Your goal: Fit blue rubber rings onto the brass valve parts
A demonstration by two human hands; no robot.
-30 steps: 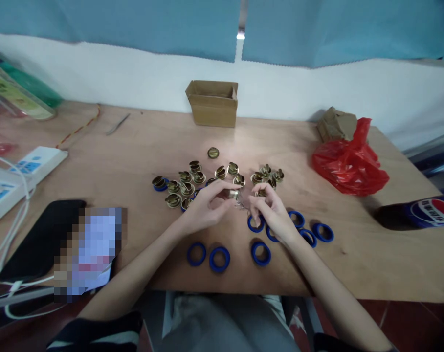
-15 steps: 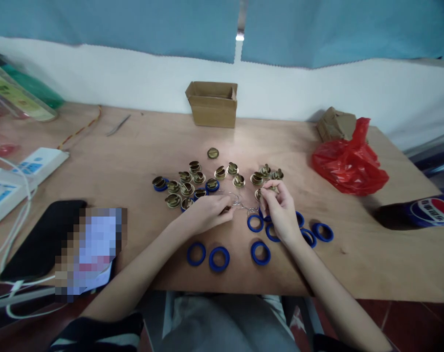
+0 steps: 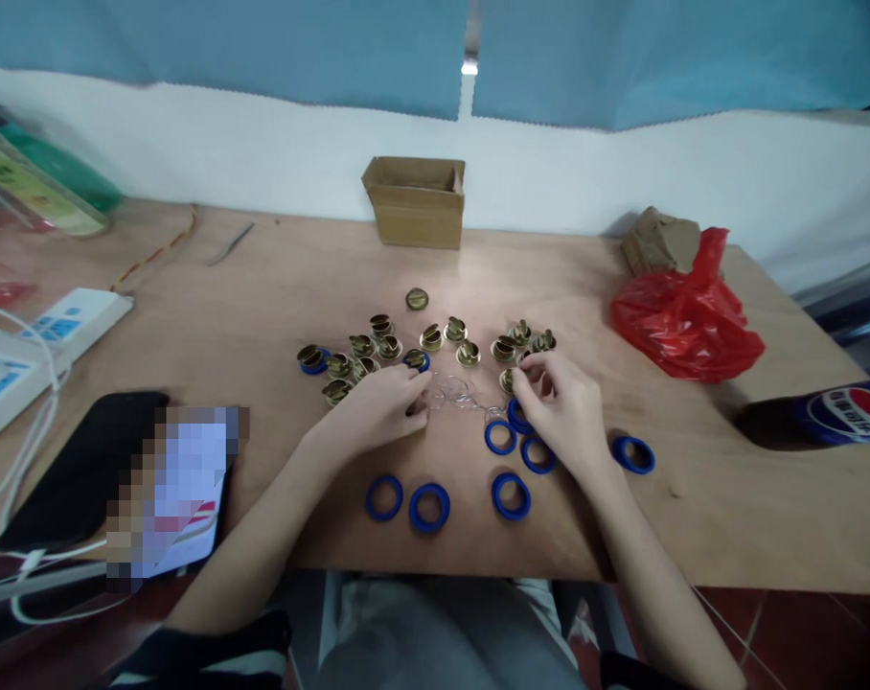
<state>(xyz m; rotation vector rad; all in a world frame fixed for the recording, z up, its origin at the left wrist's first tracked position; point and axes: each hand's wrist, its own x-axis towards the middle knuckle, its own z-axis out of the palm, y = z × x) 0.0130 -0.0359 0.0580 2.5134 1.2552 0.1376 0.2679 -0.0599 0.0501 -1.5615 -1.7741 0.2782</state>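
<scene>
My left hand (image 3: 386,407) is closed, fingers curled and fingertips together, just left of a loose cluster of thin metal wire rings (image 3: 458,391). Whatever it may hold is hidden. My right hand (image 3: 565,407) is bent into a pinch, its thumb tip right beside a brass fitting with upright folded tabs (image 3: 507,380); I cannot tell what lies between the fingers. Under and below this hand are blue rings (image 3: 500,438). More brass fittings (image 3: 468,355) stand about the table; a few, such as one brass fitting (image 3: 416,360), sit in blue rings.
A cardboard box (image 3: 419,218) stands at the back by the wall. On the right are a red plastic bag (image 3: 686,326) and a cola bottle (image 3: 823,417). At left lie a black phone (image 3: 82,470), a lit phone (image 3: 191,498), a power strip (image 3: 82,321) and tweezers (image 3: 231,244).
My left hand has moved left, away from the wire rings, and now covers some brass fittings. My right hand has shifted slightly right, covering some blue rings and uncovering another.
</scene>
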